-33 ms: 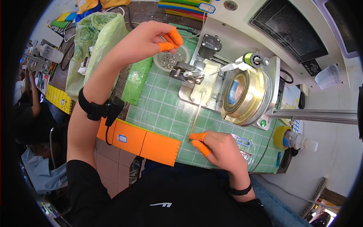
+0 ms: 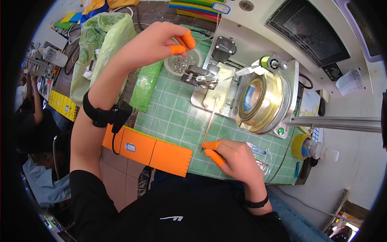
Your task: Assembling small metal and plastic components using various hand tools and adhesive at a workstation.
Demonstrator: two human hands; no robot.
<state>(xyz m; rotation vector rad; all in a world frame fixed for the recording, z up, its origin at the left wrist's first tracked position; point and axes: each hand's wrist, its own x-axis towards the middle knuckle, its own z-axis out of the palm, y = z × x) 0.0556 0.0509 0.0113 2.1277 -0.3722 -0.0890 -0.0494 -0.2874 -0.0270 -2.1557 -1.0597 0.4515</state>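
My left hand is raised over a small clear bowl of tiny metal parts. Its thumb and forefinger wear orange finger cots and are pinched together; anything between them is too small to see. My right hand rests on the green grid mat, also with orange cots. It pinches the near end of a thin pale strip. The strip runs away from me to a metal clamp fixture. To the fixture's right stands a brass-coloured winding spool.
An orange ruler-like bar lies along the mat's near edge. Green plastic bags sit at the left, with a green tray beside them. A yellow-capped bottle stands at the right, a dark screen behind. Another person sits at far left.
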